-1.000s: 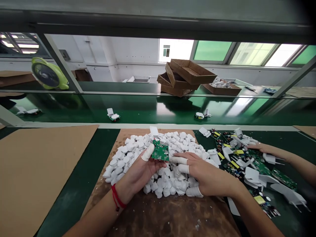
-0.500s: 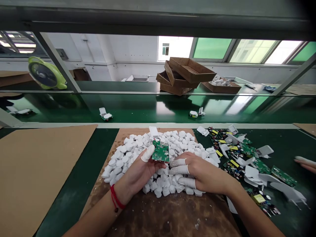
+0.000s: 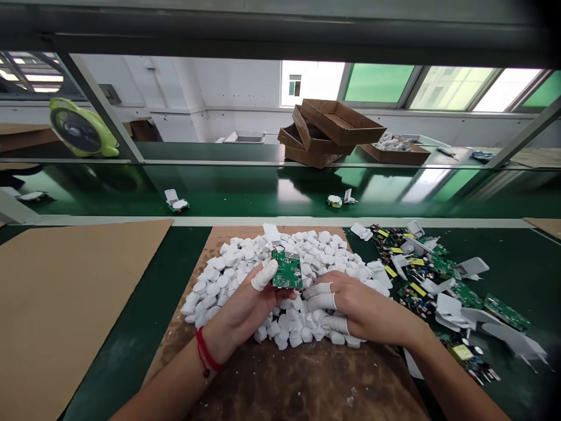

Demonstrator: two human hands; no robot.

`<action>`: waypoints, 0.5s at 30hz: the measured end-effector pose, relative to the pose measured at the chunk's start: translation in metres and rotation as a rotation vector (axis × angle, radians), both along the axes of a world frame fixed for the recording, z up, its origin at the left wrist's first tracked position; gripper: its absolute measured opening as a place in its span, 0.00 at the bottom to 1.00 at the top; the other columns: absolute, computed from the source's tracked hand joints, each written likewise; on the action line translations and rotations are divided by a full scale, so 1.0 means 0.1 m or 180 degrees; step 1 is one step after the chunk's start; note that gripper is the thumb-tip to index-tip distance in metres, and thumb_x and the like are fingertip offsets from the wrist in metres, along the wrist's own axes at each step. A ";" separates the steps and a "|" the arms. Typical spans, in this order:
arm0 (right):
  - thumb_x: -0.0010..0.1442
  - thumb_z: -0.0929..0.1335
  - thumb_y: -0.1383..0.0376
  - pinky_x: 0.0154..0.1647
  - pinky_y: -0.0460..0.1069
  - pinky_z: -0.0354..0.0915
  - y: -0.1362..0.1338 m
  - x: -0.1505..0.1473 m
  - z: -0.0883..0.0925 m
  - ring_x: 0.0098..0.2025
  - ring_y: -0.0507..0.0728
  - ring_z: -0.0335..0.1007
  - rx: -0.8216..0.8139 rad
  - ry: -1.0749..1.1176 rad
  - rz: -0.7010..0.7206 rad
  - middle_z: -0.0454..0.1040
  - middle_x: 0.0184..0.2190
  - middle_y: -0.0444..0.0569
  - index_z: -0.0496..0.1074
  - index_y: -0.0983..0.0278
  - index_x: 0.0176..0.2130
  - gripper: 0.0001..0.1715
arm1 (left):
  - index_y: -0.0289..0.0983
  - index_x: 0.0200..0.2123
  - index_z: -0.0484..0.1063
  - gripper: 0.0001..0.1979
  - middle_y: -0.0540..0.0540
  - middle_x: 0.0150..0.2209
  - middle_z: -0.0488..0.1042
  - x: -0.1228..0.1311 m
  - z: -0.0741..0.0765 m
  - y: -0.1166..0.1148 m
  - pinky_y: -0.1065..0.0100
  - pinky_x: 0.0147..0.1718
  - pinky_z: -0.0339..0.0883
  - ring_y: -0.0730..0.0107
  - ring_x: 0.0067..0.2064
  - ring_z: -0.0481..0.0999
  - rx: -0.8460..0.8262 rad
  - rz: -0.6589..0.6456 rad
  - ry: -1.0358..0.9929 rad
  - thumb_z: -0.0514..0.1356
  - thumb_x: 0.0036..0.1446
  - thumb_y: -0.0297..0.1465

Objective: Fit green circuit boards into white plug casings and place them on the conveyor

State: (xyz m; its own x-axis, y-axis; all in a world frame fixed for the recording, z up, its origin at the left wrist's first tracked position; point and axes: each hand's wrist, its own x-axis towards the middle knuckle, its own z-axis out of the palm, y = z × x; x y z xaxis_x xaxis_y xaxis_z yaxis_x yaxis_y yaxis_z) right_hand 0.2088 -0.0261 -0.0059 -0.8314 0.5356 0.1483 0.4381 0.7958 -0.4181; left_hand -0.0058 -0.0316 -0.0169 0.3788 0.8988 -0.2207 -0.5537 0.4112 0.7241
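My left hand [image 3: 258, 289] is closed on a green circuit board [image 3: 287, 270], with the thumb on its left edge and fingers underneath. A white flat piece [image 3: 272, 234] stands at the board's far end, apparently joined to it by thin wires. My right hand [image 3: 346, 304] rests low over a heap of small white round pieces [image 3: 239, 257], just right of the board. Its fingers are bent and apart, their tips among the pieces; the thumb is hidden. White finger covers sit on the left thumb and several right fingers.
A brown board [image 3: 263, 386] lies beneath the heap. To the right spread several circuit boards with white parts [image 3: 421, 263]. Cardboard [image 3: 74, 292] covers the left side. Beyond a pale rail, a green belt [image 3: 245, 193] carries small assemblies [image 3: 177, 202]. Stacked brown trays [image 3: 333, 128] stand behind.
The assemblies on the belt have shifted left. Both hands and the held board have barely moved. The other person's hand at the right edge is out of view.
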 end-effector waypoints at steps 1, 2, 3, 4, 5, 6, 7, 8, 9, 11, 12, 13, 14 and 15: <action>0.65 0.62 0.63 0.46 0.52 0.62 0.00 0.00 0.00 0.41 0.58 0.70 -0.0052 -0.0030 -0.0009 0.76 0.33 0.50 0.73 0.62 0.38 0.11 | 0.38 0.37 0.76 0.12 0.48 0.35 0.78 0.00 -0.01 0.00 0.67 0.34 0.69 0.69 0.34 0.73 0.0026 -0.0018 -0.0039 0.65 0.52 0.38; 0.66 0.61 0.63 0.46 0.53 0.62 0.00 0.00 0.00 0.41 0.58 0.69 -0.0124 -0.0085 -0.0010 0.75 0.34 0.51 0.72 0.62 0.39 0.11 | 0.38 0.37 0.76 0.11 0.48 0.35 0.78 -0.01 -0.01 -0.01 0.67 0.34 0.69 0.70 0.35 0.73 0.0052 -0.0032 -0.0073 0.65 0.52 0.38; 0.66 0.61 0.63 0.46 0.53 0.62 0.00 0.00 0.01 0.41 0.58 0.69 -0.0199 -0.0145 -0.0013 0.75 0.35 0.52 0.72 0.63 0.40 0.12 | 0.38 0.37 0.76 0.11 0.48 0.36 0.78 -0.01 -0.01 -0.01 0.67 0.34 0.68 0.70 0.35 0.73 0.0067 -0.0046 -0.0095 0.65 0.52 0.37; 0.67 0.60 0.63 0.46 0.53 0.62 -0.01 0.00 0.01 0.41 0.58 0.69 -0.0249 -0.0185 -0.0037 0.75 0.35 0.52 0.71 0.63 0.39 0.12 | 0.39 0.37 0.76 0.11 0.48 0.36 0.78 -0.01 -0.02 -0.02 0.67 0.34 0.68 0.70 0.35 0.74 0.0073 -0.0060 -0.0106 0.65 0.52 0.37; 0.67 0.60 0.63 0.45 0.54 0.62 -0.01 -0.01 0.01 0.40 0.58 0.68 -0.0288 -0.0219 -0.0060 0.75 0.35 0.52 0.70 0.64 0.38 0.12 | 0.39 0.38 0.76 0.11 0.48 0.37 0.78 -0.01 -0.02 -0.02 0.68 0.35 0.68 0.70 0.35 0.74 0.0080 -0.0073 -0.0110 0.66 0.52 0.36; 0.67 0.59 0.63 0.45 0.54 0.62 0.00 -0.01 0.01 0.40 0.58 0.68 -0.0315 -0.0247 -0.0078 0.74 0.34 0.52 0.70 0.64 0.37 0.13 | 0.39 0.38 0.76 0.11 0.48 0.37 0.78 -0.01 -0.01 -0.03 0.68 0.35 0.68 0.70 0.36 0.74 0.0076 -0.0084 -0.0110 0.66 0.51 0.36; 0.67 0.59 0.63 0.44 0.54 0.62 0.00 -0.01 0.01 0.40 0.58 0.67 -0.0332 -0.0263 -0.0094 0.74 0.35 0.52 0.69 0.64 0.37 0.13 | 0.39 0.38 0.76 0.12 0.48 0.38 0.78 -0.01 -0.01 -0.03 0.68 0.35 0.68 0.70 0.36 0.74 0.0072 -0.0104 -0.0099 0.67 0.50 0.36; 0.67 0.59 0.63 0.44 0.54 0.62 0.00 -0.01 0.01 0.40 0.59 0.67 -0.0338 -0.0263 -0.0104 0.74 0.35 0.53 0.69 0.64 0.38 0.12 | 0.38 0.38 0.76 0.12 0.48 0.38 0.78 -0.01 0.00 -0.03 0.68 0.35 0.68 0.70 0.37 0.74 0.0076 -0.0127 -0.0085 0.67 0.49 0.36; 0.67 0.59 0.63 0.45 0.54 0.62 0.00 -0.01 0.00 0.40 0.59 0.67 -0.0337 -0.0252 -0.0112 0.74 0.36 0.53 0.69 0.64 0.39 0.12 | 0.38 0.38 0.76 0.13 0.47 0.38 0.78 -0.01 0.01 -0.03 0.68 0.36 0.68 0.69 0.37 0.74 0.0084 -0.0152 -0.0073 0.68 0.49 0.36; 0.67 0.59 0.63 0.46 0.54 0.62 0.01 -0.01 -0.01 0.41 0.59 0.67 -0.0334 -0.0212 -0.0121 0.73 0.37 0.53 0.69 0.64 0.40 0.12 | 0.38 0.38 0.76 0.14 0.47 0.37 0.77 -0.01 0.02 -0.04 0.68 0.36 0.68 0.69 0.37 0.74 0.0085 -0.0170 -0.0046 0.68 0.48 0.36; 0.67 0.59 0.63 0.46 0.54 0.62 0.01 -0.01 -0.01 0.41 0.59 0.67 -0.0333 -0.0182 -0.0131 0.73 0.37 0.53 0.69 0.64 0.40 0.12 | 0.38 0.38 0.75 0.14 0.47 0.37 0.77 -0.01 0.03 -0.04 0.68 0.36 0.68 0.69 0.37 0.74 0.0078 -0.0172 -0.0025 0.68 0.48 0.36; 0.67 0.59 0.63 0.45 0.54 0.63 0.01 0.00 -0.01 0.41 0.59 0.67 -0.0342 -0.0145 -0.0149 0.73 0.36 0.53 0.69 0.64 0.39 0.12 | 0.38 0.39 0.75 0.15 0.47 0.38 0.77 -0.01 0.03 -0.04 0.69 0.37 0.68 0.69 0.37 0.73 0.0072 -0.0170 -0.0005 0.69 0.47 0.36; 0.67 0.59 0.63 0.45 0.54 0.63 0.01 0.00 -0.01 0.41 0.59 0.67 -0.0362 -0.0105 -0.0175 0.73 0.36 0.53 0.69 0.63 0.38 0.12 | 0.38 0.39 0.75 0.15 0.47 0.38 0.77 -0.01 0.04 -0.04 0.69 0.37 0.68 0.70 0.37 0.73 0.0066 -0.0157 0.0016 0.69 0.47 0.36; 0.67 0.59 0.63 0.44 0.54 0.63 0.02 0.01 -0.01 0.41 0.59 0.67 -0.0398 -0.0063 -0.0207 0.72 0.36 0.53 0.69 0.63 0.37 0.13 | 0.38 0.39 0.75 0.15 0.47 0.38 0.76 -0.01 0.04 -0.04 0.69 0.38 0.68 0.70 0.37 0.73 0.0065 -0.0153 0.0043 0.69 0.47 0.36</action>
